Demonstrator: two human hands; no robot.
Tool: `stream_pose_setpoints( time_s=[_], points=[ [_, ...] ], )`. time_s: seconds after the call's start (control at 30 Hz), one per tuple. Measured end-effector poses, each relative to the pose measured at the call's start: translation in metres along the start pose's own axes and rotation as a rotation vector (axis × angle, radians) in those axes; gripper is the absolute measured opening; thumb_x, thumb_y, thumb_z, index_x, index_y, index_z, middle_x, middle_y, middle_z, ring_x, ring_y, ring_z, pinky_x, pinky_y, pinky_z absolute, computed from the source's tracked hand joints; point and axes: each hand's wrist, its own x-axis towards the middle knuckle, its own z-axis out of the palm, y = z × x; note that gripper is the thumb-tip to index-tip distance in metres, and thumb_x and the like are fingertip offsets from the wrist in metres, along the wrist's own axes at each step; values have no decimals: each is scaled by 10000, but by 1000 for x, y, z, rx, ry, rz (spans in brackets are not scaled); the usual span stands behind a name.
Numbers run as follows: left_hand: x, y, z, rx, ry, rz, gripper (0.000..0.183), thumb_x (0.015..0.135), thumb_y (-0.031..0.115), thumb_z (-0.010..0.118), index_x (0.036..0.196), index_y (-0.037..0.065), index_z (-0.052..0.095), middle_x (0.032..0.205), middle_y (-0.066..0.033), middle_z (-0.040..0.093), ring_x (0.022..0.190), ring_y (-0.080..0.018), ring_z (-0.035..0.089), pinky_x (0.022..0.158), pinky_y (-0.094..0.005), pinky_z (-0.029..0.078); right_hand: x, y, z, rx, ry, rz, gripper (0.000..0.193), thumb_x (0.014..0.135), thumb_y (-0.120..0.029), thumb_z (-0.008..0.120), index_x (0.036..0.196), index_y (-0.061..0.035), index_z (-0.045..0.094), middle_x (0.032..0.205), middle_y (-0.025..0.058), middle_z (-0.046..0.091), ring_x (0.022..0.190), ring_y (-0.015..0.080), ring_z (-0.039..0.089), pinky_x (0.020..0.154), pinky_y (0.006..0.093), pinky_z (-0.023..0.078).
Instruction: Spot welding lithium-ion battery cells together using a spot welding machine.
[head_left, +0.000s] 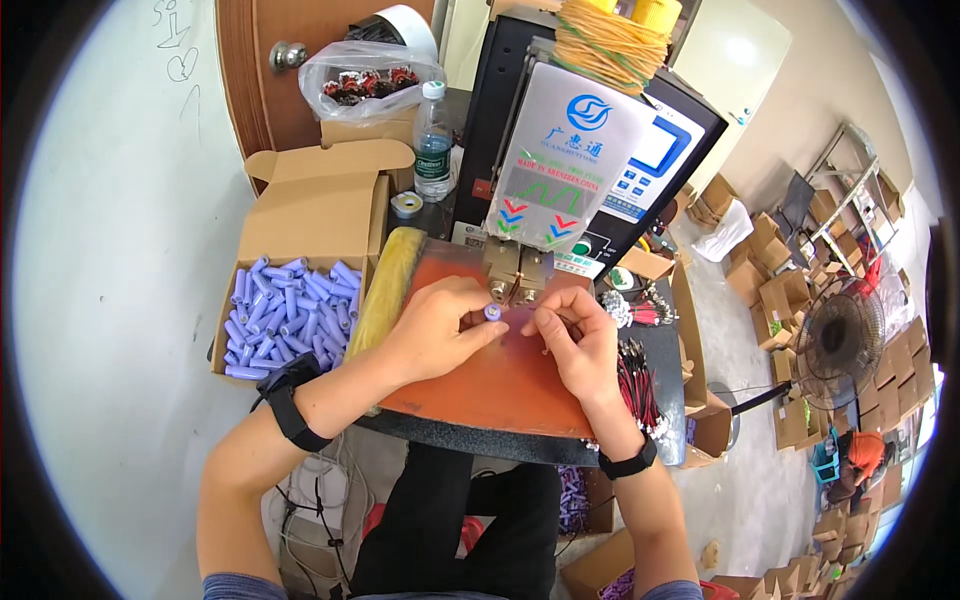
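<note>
Between the fingertips of my left hand (447,325) is a purple cylindrical battery cell (493,312), its end facing up toward me. My right hand (577,340) is just to the right of it, thumb and fingers pinched together; what they hold, if anything, is too small to make out. Both hands are over an orange mat (480,390), right below the electrodes (517,290) of a spot-welding machine (560,160). Whether the cell touches an electrode tip cannot be told.
An open cardboard box of purple cells (295,315) stands at the left. Beside the mat lies a yellow padded roll (385,290). Red and black wire leads (635,385) lie at the right. A water bottle (433,145) stands behind; a fan (840,335) is farther right.
</note>
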Motion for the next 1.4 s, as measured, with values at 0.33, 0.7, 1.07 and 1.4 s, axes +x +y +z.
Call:
stream_pose_setpoints(
  time_s=[0.33, 0.7, 1.07, 1.4],
  points=[
    [4, -4, 7, 262, 19, 201, 242, 830, 277, 638, 947, 66, 649, 913, -107, 590, 902, -277, 516, 783, -378, 343, 3, -3, -2, 69, -62, -30, 62, 891, -45, 580, 923, -5, 546, 876, 37, 635, 713, 33, 544, 597, 170, 469],
    [3, -5, 8, 251, 10, 158, 258, 839, 304, 602, 859, 47, 609, 867, -90, 579, 853, -273, 509, 762, -387, 328, 2, 2, 2, -1, -60, -56, 52, 878, -21, 585, 917, -1, 556, 844, 31, 629, 756, 48, 567, 623, 188, 482],
    [4, -5, 8, 266, 26, 179, 259, 852, 302, 583, 875, 46, 616, 893, -92, 589, 862, -266, 511, 764, -384, 330, 5, 0, 3, -17, -52, -58, 44, 869, -10, 588, 899, 3, 558, 832, 29, 627, 735, 49, 564, 601, 204, 495],
    [3, -3, 5, 276, -68, 104, 261, 861, 282, 593, 1000, 64, 631, 959, -107, 600, 928, -283, 517, 803, -386, 328, 5, 1, 3, -14, -54, -52, 41, 868, -1, 582, 897, 5, 555, 813, 28, 622, 719, 42, 560, 586, 197, 489]
  ],
)
